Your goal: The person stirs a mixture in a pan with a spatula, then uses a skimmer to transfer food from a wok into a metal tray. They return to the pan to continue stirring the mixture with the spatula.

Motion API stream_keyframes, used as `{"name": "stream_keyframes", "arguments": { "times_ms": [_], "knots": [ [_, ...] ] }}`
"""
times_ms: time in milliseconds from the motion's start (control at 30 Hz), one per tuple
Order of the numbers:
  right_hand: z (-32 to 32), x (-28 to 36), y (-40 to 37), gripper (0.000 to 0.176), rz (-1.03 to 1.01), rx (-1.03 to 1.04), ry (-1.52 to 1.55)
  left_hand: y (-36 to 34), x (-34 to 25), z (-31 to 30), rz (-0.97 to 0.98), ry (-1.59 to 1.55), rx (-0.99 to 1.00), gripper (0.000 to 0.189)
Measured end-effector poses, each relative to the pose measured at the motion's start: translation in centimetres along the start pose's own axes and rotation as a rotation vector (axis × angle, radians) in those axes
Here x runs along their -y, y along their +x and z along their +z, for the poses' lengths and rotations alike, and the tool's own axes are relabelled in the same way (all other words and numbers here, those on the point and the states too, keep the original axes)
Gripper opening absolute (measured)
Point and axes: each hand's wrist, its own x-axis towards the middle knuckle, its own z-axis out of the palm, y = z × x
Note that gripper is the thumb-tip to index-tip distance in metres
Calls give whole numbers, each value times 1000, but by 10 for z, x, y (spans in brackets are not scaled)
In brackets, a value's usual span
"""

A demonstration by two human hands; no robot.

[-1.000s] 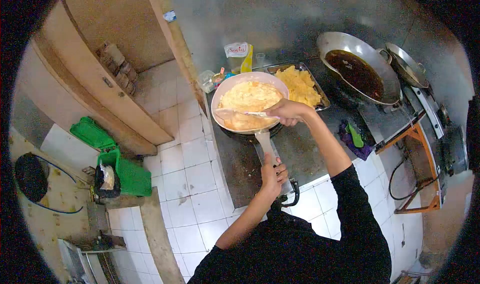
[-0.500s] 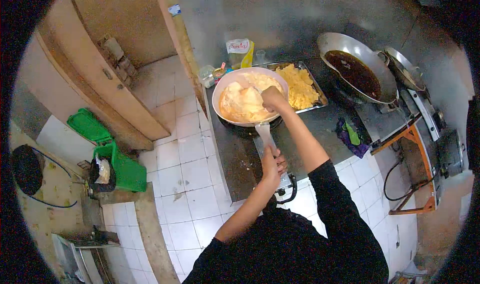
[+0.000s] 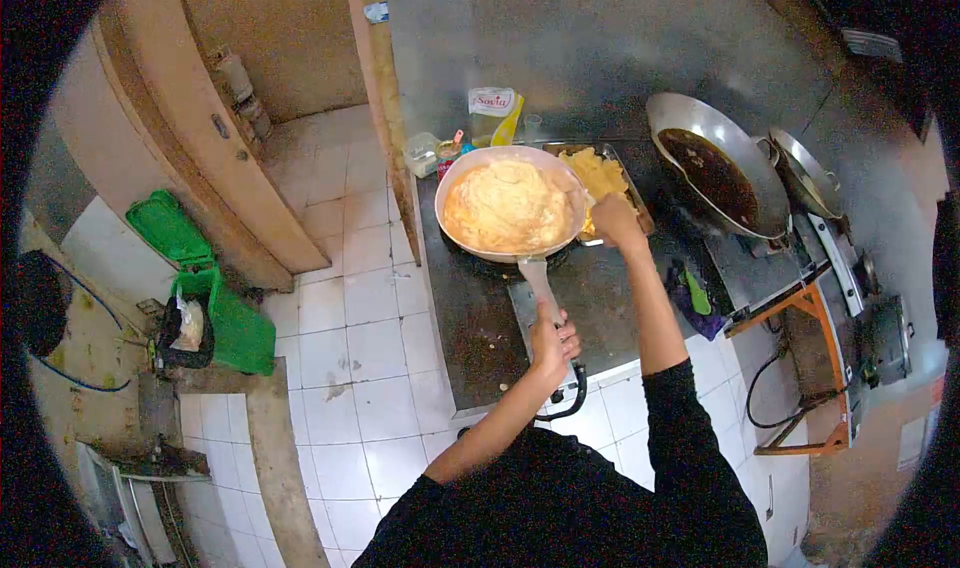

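Sitting over the dark stovetop (image 3: 480,338): pale pan (image 3: 566,172), creamy yellow mixture (image 3: 505,208) inside. Left hand (image 3: 554,344) clamped round the pan's handle (image 3: 537,280). Right hand (image 3: 617,220) apart, curled just beside the right rim; cannot tell what it grips.

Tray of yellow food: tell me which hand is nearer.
Right. The right hand overlaps the near end of the tray in view; the left hand is farther off, gripping the pan handle.

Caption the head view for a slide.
Left hand holds a round pale-pink pan of creamy yellow food; right hand near the rim.
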Motion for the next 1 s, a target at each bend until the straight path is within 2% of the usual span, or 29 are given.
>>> {"name": "stream_keyframes", "arguments": {
  "times_ms": [67, 167, 300, 400, 433, 500, 533, 567, 633, 700, 767, 833, 867, 933, 1000],
  "knots": [
    [7, 9, -5, 20, 269, 22, 240, -1, -1, 1, 7, 5, 12, 43],
    [17, 12, -1, 21, 245, 28, 347, 4, 1, -5, -7, 8, 19, 45],
    [17, -9, 23, 26, 99, 122, 363, 5, -1, -8, -42, 61, 7, 47],
    [38, -23, 56, 28, -353, 73, 570, -2, -7, 0, -50, 74, -22, 45],
    [34, -20, 66, 28, -364, 80, 578, -3, -8, 2, -54, 85, -23, 45],
    [18, -14, 86, 28, -298, 360, 679, -4, -9, 3, -59, 86, -95, 44],
    [-5, -7, 98, 29, -322, 455, 471, -6, -11, 7, -46, 93, -73, 44],
    [2, -10, 115, 29, -334, 460, 478, -6, -10, 6, -34, 99, -52, 43],
    [13, -14, 153, 28, -363, 666, 516, 0, -6, -1, -28, 97, -33, 43],
    [9, 10, 188, 27, -470, 748, 443, -1, -9, 6, -59, 159, -145, 44],
    [4, 34, 214, 26, -378, 1003, 365, 5, -3, -4, -49, 89, -124, 45],
    [-4, 59, 217, 23, -398, 992, 464, 6, -3, -8, -102, 40, -34, 47],
    [-7, 69, 224, 22, -376, 1120, 417, 4, -5, -2, -79, 74, -115, 49],
    [-15, 89, 231, 16, -378, 1254, 190, 5, -5, -5, -75, 90, -110, 49],
    [-33, 102, 217, 17, -398, 1249, 111, 0, -7, 3, -64, 113, -135, 48]
  ]
}}
